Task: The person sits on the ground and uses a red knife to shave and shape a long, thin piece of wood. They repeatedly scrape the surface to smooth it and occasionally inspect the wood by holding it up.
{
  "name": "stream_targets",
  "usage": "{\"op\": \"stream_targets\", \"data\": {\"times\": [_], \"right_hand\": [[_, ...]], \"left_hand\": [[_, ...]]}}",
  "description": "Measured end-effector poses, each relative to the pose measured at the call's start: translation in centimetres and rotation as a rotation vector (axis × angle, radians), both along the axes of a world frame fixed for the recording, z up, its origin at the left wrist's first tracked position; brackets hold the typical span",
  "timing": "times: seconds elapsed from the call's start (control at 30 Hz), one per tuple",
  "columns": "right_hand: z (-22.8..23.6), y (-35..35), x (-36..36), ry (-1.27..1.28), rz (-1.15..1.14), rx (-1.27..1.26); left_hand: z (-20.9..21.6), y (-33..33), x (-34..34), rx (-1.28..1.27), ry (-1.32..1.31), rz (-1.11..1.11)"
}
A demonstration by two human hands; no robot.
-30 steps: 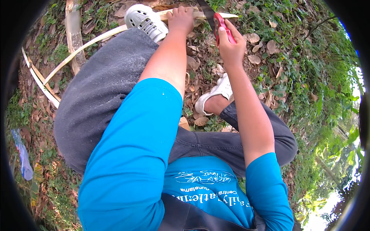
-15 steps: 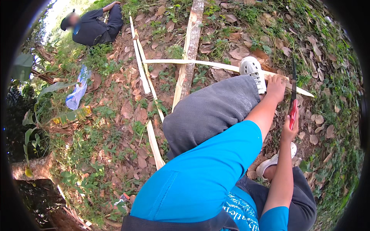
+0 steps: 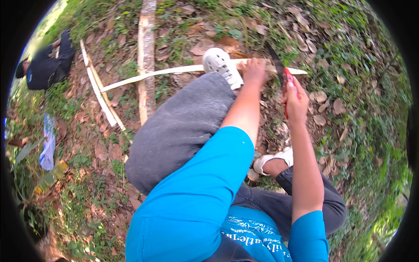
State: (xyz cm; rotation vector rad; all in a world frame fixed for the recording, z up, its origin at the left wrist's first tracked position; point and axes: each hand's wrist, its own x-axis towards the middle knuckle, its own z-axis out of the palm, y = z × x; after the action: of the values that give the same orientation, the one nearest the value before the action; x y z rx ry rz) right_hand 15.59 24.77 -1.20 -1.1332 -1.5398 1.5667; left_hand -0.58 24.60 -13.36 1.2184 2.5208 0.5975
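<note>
My left hand (image 3: pixel 254 73) is closed over a long pale strip of wood (image 3: pixel 172 70), close to its right end. A foot in a white clog (image 3: pixel 220 65) rests on the strip just left of that hand. My right hand (image 3: pixel 297 102) grips the red handle of a pruning saw (image 3: pixel 286 83). Its dark narrow blade points away from me and lies across the strip, a little right of my left hand. The blade's teeth are too small to make out. A shorter piece of wood (image 3: pixel 266 61) shows beside my left fingers.
A bark-covered log (image 3: pixel 149 48) with a split pale side lies under the strip. Other pale strips (image 3: pixel 98 94) lie farther left. A person in dark clothes (image 3: pixel 48 65) sits at the far left, above a clear blue plastic bag (image 3: pixel 48 144). Dry leaves and grass cover the ground.
My right hand has pushed the saw forward, so its handle is now close to the strip. My left hand keeps its hold. The whole view has shifted, moving the scene left.
</note>
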Motion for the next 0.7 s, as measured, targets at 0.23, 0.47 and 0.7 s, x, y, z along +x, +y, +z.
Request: {"op": "stream_targets", "data": {"times": [0.23,0.47,0.7], "right_hand": [[-4.4,-3.8,3.4,-0.159,0.079,0.265],[-6.1,-4.3,5.9,-0.105,0.131,0.095],[-7.3,-1.1,8.3,0.006,0.167,-0.092]], "left_hand": [[-2.2,0.0,-1.4,-0.010,0.140,0.015],[-2.9,0.4,-2.2,-0.086,0.135,0.013],[-2.9,1.1,-2.6,-0.011,0.059,0.022]]}}
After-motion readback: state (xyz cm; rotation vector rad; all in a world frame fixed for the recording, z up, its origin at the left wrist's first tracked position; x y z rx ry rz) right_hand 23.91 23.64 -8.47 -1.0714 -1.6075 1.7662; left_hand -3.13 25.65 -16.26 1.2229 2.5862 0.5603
